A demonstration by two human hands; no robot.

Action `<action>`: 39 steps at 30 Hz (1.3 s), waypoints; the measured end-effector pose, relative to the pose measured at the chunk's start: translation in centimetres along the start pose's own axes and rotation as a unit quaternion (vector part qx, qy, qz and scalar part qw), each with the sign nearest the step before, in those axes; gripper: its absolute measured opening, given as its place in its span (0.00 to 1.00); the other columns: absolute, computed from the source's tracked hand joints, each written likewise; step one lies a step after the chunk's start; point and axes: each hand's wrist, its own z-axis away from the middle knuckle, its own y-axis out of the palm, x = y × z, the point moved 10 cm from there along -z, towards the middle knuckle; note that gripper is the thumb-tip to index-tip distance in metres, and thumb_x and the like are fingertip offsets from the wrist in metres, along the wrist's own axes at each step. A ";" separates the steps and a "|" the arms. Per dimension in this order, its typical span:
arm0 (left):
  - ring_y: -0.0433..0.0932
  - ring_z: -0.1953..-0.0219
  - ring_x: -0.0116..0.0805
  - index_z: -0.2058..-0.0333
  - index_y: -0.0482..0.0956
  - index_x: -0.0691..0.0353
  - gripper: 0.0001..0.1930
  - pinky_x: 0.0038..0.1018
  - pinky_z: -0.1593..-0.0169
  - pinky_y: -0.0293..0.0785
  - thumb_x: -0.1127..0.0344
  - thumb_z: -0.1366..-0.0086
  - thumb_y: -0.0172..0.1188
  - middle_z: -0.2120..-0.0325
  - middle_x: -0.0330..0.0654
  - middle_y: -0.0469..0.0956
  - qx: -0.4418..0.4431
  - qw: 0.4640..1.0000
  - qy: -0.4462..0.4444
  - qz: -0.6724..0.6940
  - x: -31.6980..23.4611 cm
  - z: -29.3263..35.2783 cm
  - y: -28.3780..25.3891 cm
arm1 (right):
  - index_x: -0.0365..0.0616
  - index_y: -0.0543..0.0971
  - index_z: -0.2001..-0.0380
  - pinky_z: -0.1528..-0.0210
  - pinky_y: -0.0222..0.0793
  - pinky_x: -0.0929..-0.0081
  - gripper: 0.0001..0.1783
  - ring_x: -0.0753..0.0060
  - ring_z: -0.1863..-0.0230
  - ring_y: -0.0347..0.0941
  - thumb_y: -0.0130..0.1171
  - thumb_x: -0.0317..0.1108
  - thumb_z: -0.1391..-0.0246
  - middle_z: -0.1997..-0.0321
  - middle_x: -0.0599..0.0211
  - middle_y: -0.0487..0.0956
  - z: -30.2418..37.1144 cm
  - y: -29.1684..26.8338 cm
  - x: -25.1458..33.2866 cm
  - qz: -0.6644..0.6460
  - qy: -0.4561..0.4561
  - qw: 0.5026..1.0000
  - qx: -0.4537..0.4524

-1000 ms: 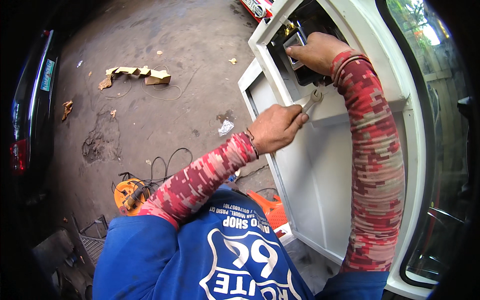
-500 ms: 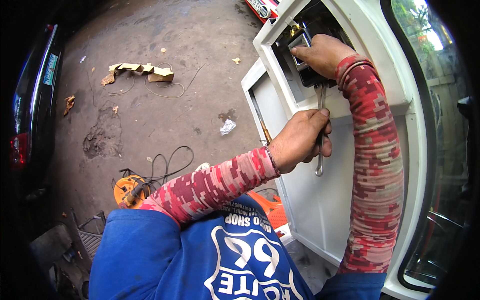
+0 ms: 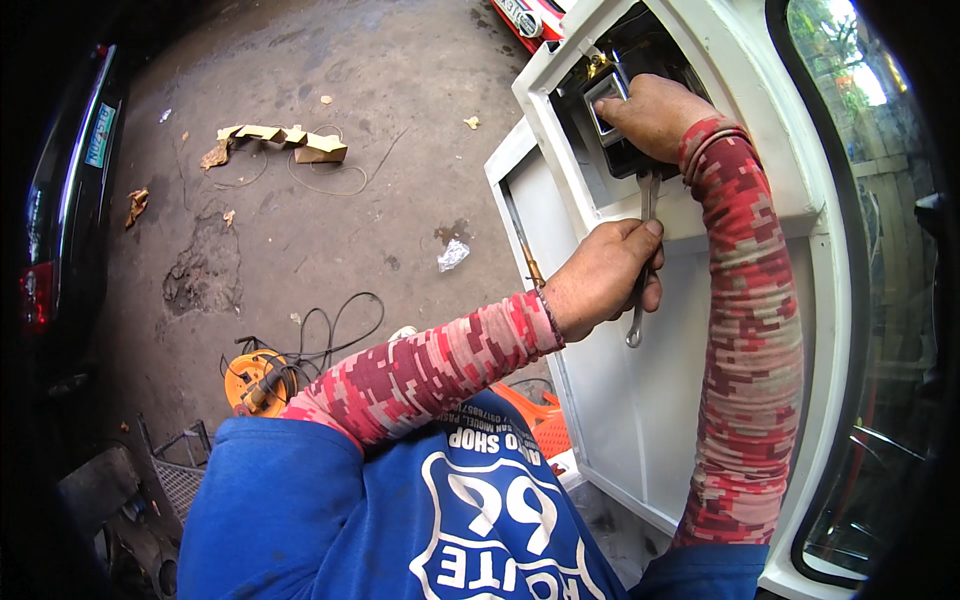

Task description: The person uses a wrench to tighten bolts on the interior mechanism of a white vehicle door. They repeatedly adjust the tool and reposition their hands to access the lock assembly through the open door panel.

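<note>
While left fingers [image 3: 651, 292] hold wrench [image 3: 648, 202] | right fingers [image 3: 616, 110] grip black part [image 3: 624, 160]

Head-worn fisheye view, steeply downward

Wears a blue short-sleeved shirt [image 3: 290, 500], printed across the chest in white with lettering, numerals and a shield-shaped emblem [image 3: 500, 525]. Behind the left fingers [image 3: 640, 238], has a thin dark band [image 3: 550, 314] around the wrist, then a left sleeve [image 3: 430, 370] of pixelated camouflage in red, maroon, pink and beige. Behind the right fingers [image 3: 620, 110], has a matching right sleeve [image 3: 752, 350], bunched into folds at the cuff.
</note>
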 end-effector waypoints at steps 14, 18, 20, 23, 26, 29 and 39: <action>0.63 0.86 0.21 0.69 0.68 0.57 0.19 0.20 0.85 0.56 0.49 0.26 0.42 0.84 0.36 0.71 0.037 0.992 0.016 -0.118 -0.8 -0.6 -1.7 | 0.29 0.81 0.63 0.55 0.74 0.62 0.31 0.50 0.65 0.80 0.52 0.55 0.40 0.67 0.43 0.81 -0.1 0.2 -0.5 -0.018 0.000 1.000 0.002; 0.62 0.87 0.22 0.69 0.68 0.57 0.19 0.20 0.85 0.56 0.50 0.25 0.42 0.84 0.37 0.72 0.053 0.998 -0.016 -0.012 0.1 -0.6 -0.4 | 0.29 0.81 0.64 0.54 0.74 0.61 0.31 0.48 0.64 0.80 0.53 0.55 0.40 0.68 0.42 0.81 -0.1 0.1 -0.4 -0.028 -0.002 1.000 -0.011; 0.63 0.86 0.22 0.68 0.68 0.58 0.18 0.20 0.84 0.57 0.50 0.25 0.42 0.82 0.37 0.72 0.064 0.997 -0.021 0.026 0.6 -0.8 0.0 | 0.29 0.81 0.64 0.54 0.73 0.61 0.31 0.47 0.63 0.80 0.53 0.55 0.41 0.67 0.42 0.81 -0.1 0.3 -0.5 -0.026 -0.004 1.000 -0.004; 0.66 0.83 0.24 0.68 0.69 0.60 0.18 0.23 0.80 0.63 0.52 0.26 0.44 0.80 0.37 0.71 0.026 0.997 0.020 -0.065 0.6 -1.3 -1.4 | 0.30 0.81 0.63 0.54 0.74 0.61 0.32 0.48 0.63 0.80 0.53 0.55 0.41 0.66 0.42 0.81 -0.1 0.1 -0.5 -0.008 -0.004 1.000 -0.009; 0.77 0.74 0.38 0.66 0.71 0.64 0.19 0.35 0.69 0.72 0.52 0.27 0.46 0.79 0.43 0.73 0.016 0.918 0.097 -0.384 -1.7 -2.8 -4.7 | 0.30 0.82 0.63 0.54 0.74 0.62 0.32 0.49 0.64 0.80 0.53 0.56 0.41 0.66 0.43 0.81 -0.2 0.0 -0.6 -0.002 0.014 1.000 -0.001; 0.77 0.66 0.59 0.63 0.73 0.57 0.14 0.50 0.63 0.71 0.53 0.30 0.49 0.73 0.54 0.77 -0.131 0.744 0.225 -0.615 -5.8 -3.1 -7.6 | 0.36 0.81 0.53 0.42 0.70 0.63 0.30 0.47 0.46 0.76 0.54 0.53 0.46 0.48 0.43 0.78 -0.2 0.7 -0.9 -0.032 0.032 0.997 0.062; 0.74 0.80 0.28 0.71 0.70 0.67 0.23 0.29 0.72 0.72 0.52 0.25 0.44 0.83 0.40 0.72 0.011 0.929 0.138 -0.343 -0.1 -1.1 -4.7 | 0.31 0.83 0.63 0.54 0.76 0.65 0.32 0.59 0.63 0.82 0.52 0.56 0.40 0.64 0.49 0.83 0.1 0.8 -1.3 -0.065 0.056 0.995 0.053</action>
